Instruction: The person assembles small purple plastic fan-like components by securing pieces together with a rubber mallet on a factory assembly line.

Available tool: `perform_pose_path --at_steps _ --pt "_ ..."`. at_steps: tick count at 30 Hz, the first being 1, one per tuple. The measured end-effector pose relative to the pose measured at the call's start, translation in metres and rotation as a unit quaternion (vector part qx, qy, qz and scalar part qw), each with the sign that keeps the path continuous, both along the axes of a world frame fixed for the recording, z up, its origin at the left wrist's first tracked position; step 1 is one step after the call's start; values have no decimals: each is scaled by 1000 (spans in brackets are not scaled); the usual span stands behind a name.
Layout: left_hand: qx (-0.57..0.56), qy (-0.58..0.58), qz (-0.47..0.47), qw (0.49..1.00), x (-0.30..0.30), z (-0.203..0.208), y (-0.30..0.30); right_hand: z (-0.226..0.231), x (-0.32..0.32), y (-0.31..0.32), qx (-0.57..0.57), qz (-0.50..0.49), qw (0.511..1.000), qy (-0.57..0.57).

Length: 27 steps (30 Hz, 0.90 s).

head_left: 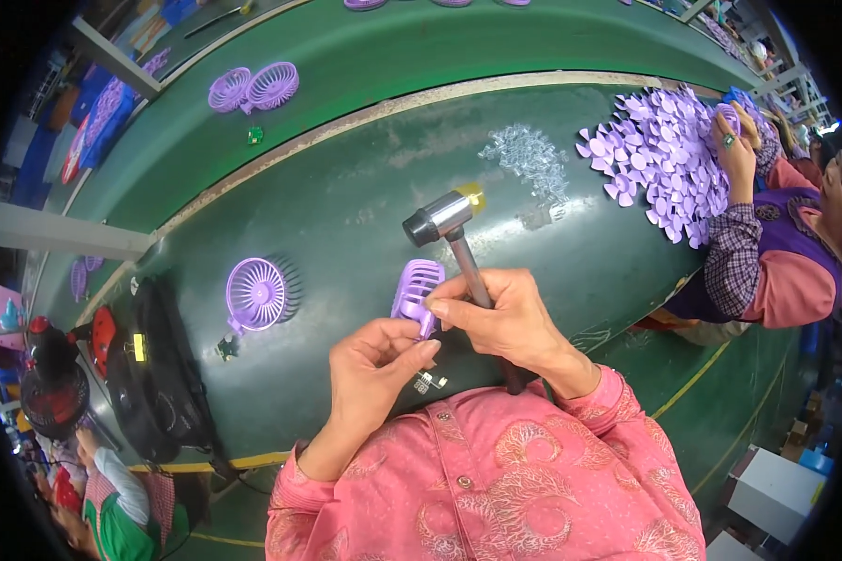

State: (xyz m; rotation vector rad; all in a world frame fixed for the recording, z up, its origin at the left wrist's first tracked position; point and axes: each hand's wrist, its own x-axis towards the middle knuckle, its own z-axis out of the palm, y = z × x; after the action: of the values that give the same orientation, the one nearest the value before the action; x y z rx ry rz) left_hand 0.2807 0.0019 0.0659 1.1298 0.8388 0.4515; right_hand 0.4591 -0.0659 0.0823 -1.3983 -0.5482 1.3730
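Close in front of my body, my left hand [378,363] pinches the lower end of a purple fan cage [418,285], which is tilted with its ribs away from me. My right hand [503,323] has a mallet [470,262] lodged in its grip, the handle running down toward my shirt. Thumb and fingertips of that same hand also touch the cage's lower end. The mallet's metal head has one black face and one yellow face. What lies between my fingertips at the cage is too small to make out.
Left on the green bench lies another purple fan cage [257,294] with a small circuit board [226,348]. Clear small parts [529,159] and piled purple fan blades [660,154] lie to the right, beside a co-worker [767,234]. A belt [365,70] beyond carries paired cages [272,87].
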Motion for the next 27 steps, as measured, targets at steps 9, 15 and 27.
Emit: perform_pose_path --at_steps 9,15,27 --pt "-58 -29 10 998 0 -12 5 -8 -4 -1 25 12 998 -58" --pt "-70 -30 33 997 2 -9 3 -3 -6 -1 27 12 995 -96" --pt "521 105 47 846 15 -2 2 0 -4 2 17 -3 997 -71"
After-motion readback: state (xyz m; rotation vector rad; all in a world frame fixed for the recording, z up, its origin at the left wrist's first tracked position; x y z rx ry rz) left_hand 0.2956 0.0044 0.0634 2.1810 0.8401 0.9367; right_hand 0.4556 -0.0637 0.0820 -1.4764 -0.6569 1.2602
